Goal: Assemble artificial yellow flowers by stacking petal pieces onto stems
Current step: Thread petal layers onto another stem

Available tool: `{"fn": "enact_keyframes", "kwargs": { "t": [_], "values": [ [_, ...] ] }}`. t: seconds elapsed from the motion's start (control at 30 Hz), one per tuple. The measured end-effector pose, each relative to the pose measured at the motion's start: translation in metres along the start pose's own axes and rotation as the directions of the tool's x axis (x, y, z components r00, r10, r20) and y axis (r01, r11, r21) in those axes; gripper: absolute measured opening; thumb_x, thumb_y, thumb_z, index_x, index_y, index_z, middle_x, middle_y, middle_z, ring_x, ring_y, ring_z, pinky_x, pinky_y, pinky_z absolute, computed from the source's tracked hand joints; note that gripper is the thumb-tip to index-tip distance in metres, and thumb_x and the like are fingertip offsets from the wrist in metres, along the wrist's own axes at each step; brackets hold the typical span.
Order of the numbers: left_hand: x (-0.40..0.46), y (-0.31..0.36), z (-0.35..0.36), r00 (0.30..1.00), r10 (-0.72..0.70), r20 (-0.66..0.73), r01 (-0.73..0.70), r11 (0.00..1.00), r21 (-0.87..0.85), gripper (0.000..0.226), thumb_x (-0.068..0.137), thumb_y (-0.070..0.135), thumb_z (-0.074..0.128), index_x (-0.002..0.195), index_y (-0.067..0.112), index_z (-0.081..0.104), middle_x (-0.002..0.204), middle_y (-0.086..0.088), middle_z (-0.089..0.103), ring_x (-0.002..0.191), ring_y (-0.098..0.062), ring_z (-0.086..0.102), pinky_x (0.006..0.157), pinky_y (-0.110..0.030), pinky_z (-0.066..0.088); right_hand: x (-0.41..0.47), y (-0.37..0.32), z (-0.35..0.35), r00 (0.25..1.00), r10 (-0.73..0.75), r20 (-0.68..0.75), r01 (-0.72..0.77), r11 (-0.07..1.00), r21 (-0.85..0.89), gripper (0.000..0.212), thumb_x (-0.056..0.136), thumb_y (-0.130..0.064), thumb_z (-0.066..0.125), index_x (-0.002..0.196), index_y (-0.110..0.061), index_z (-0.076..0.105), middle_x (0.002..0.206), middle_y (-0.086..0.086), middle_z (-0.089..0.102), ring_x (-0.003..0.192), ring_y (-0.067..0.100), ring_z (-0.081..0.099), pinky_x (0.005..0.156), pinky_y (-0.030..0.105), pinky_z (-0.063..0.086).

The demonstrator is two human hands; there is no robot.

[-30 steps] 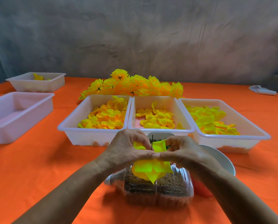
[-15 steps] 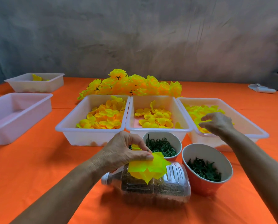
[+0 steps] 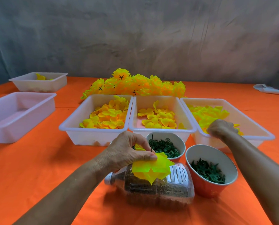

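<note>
My left hand (image 3: 129, 151) pinches a half-built yellow flower (image 3: 151, 169) with a thin dark stem (image 3: 152, 143) sticking up through its petals. It hovers over a clear bottle (image 3: 159, 192) lying on its side. My right hand (image 3: 221, 129) is down in the right white tray (image 3: 255, 127), fingers curled among bright yellow petal pieces (image 3: 207, 114); whether it holds one is hidden. Two more trays hold orange-yellow petals (image 3: 106, 117) and small yellow petals (image 3: 158, 119).
A white cup of green rings (image 3: 166, 145) and a red cup of green star pieces (image 3: 208, 172) stand in front of the trays. Finished flowers (image 3: 135, 85) are piled behind. Two more white trays (image 3: 18, 114) (image 3: 39, 82) sit at the left on the orange cloth.
My right hand left the flower, reached to the right tray and sank down among its petals. My left hand keeps holding the flower in about the same spot.
</note>
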State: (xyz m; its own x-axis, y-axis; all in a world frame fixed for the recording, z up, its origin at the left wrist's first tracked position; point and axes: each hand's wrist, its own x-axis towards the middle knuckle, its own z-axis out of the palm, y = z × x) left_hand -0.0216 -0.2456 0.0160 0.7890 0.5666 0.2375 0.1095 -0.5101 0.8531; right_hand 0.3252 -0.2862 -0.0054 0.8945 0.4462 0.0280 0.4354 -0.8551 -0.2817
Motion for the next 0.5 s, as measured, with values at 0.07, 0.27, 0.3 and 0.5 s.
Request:
{"fn": "enact_keyframes", "kwargs": {
  "t": [0.07,0.27,0.3,0.5],
  "values": [
    [0.000,-0.001,0.000,1.000,0.000,0.003,0.000,1.000,0.005,0.015,0.058,0.043,0.080,0.060,0.033,0.069,0.080,-0.002,0.072,0.086,-0.025,0.067,0.085,-0.052,0.050,-0.001,0.003,0.001,0.994,-0.014,-0.113,0.031,0.988,0.153,0.024,0.083,-0.013,0.058,0.104,-0.010,0.069,0.116,0.019,0.063,0.114,0.034,0.054,0.092,0.037,0.043],
    [0.002,-0.005,0.001,1.000,0.010,0.005,-0.010,0.999,-0.050,0.017,0.059,0.037,0.084,0.063,0.027,0.071,0.077,-0.001,0.070,0.081,-0.019,0.066,0.083,-0.046,0.050,-0.005,0.011,-0.005,0.943,0.006,-0.332,0.220,0.737,0.639,0.016,0.073,-0.006,0.072,0.089,-0.007,0.073,0.092,0.019,0.071,0.085,0.029,0.065,0.082,0.038,0.049],
    [0.002,-0.006,0.001,1.000,0.006,0.005,-0.006,0.998,-0.063,0.017,0.059,0.036,0.084,0.063,0.025,0.072,0.076,0.000,0.070,0.079,-0.017,0.065,0.081,-0.044,0.051,-0.006,0.013,-0.008,0.947,0.017,-0.320,0.227,0.670,0.707,0.018,0.072,-0.002,0.072,0.090,-0.005,0.072,0.091,0.020,0.070,0.081,0.027,0.063,0.081,0.041,0.050],
    [0.001,-0.007,0.002,1.000,-0.023,0.017,0.025,0.993,-0.120,0.024,0.055,0.041,0.085,0.062,0.023,0.070,0.075,0.003,0.067,0.074,-0.011,0.060,0.069,-0.031,0.047,-0.019,0.018,-0.029,0.972,-0.027,-0.234,0.232,0.289,0.929,0.048,0.072,0.012,0.068,0.115,-0.003,0.053,0.085,0.010,0.056,0.065,0.019,0.054,0.056,0.026,0.049]
  ]
}}
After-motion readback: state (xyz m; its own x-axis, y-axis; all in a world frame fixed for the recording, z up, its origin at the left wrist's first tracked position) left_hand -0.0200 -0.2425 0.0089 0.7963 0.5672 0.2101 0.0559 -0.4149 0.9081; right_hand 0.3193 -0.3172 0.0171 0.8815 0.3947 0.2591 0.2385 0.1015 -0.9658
